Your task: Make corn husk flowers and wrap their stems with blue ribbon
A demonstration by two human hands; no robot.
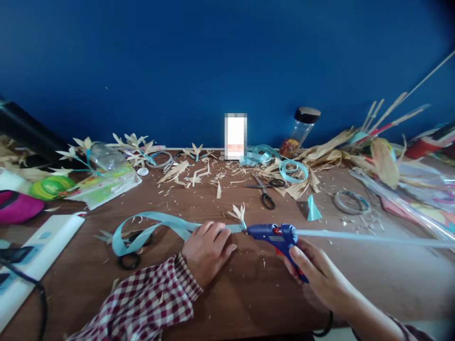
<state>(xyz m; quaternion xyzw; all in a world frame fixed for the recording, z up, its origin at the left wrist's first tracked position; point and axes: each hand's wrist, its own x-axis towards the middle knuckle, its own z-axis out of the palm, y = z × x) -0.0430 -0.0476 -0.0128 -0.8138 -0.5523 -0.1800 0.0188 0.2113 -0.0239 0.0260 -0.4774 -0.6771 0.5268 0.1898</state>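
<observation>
Head view shows a brown wooden table [249,303], with the work near the middle of it, closer to the near edge than to the far one. The left hand [208,251] lies palm down on a light blue ribbon [170,219] and presses it to the table; whether the fingers also pinch it, I cannot tell. The right hand [316,267] is closed firmly around the handle of a blue glue gun [265,231], and a long pale glue stick [355,236] runs from its back toward the right edge. The nozzle meets the end of the ribbon, just beside the foot of a small husk flower [239,213]. As I judge, this flower is in the gluing step, with its wrapping only at the beginning: most of the ribbon lies loose in a loop to the left, so the greater part of winding seems left. Near the left part of the far edge, a cluster of pale flowers [133,142] with blue stems looks already finished. Along the same edge, toward the right, lie dried husks [330,147] not made into flowers, and before them black-handled scissors [268,201] rest open, untouched.
</observation>
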